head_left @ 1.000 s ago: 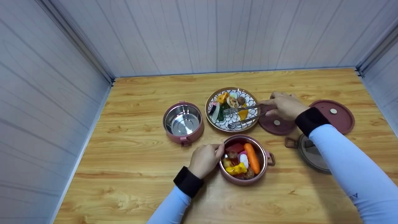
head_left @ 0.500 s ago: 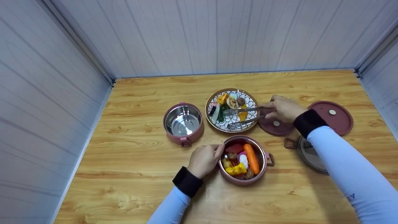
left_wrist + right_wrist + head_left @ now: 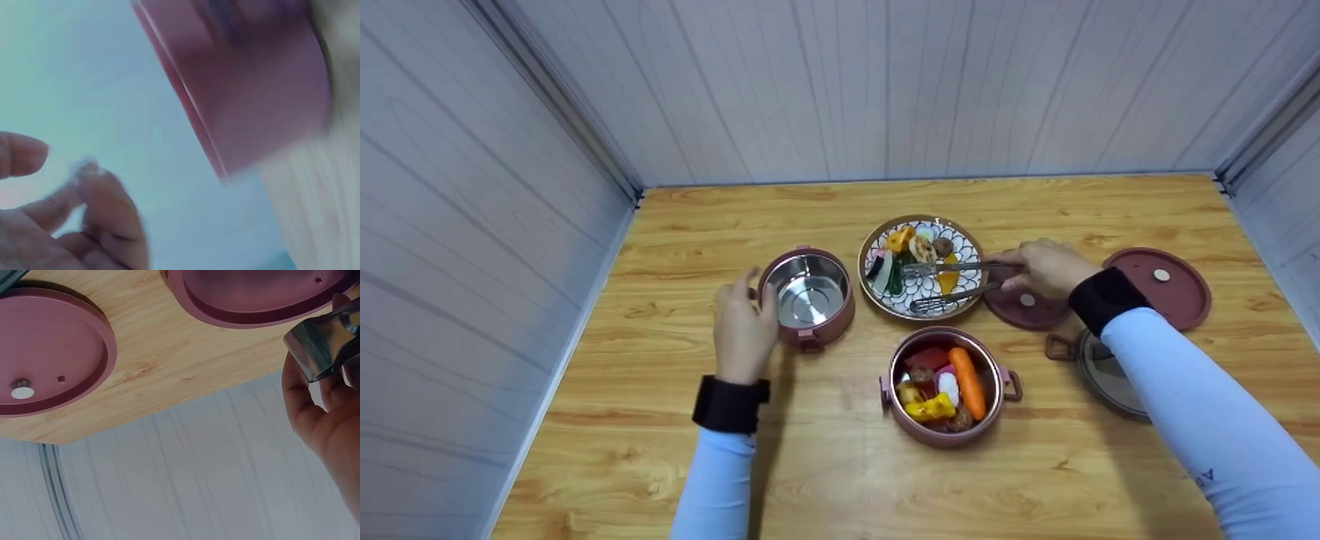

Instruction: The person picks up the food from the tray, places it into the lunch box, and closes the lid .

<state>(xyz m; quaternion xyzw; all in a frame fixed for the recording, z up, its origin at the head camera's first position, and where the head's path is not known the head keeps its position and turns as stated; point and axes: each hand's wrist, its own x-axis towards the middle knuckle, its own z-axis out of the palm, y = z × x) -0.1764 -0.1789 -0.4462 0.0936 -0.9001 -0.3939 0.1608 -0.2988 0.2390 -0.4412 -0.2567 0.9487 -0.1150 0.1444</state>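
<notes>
Left hand has swung from the filled pot to the empty pot, which lies just right of that hand's parted fingers, the farther right hand holding tongs.

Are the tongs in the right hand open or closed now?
Open. In the head view, the two arms of the tongs spread apart from the right hand, and their tips are separated above the plate.
</notes>
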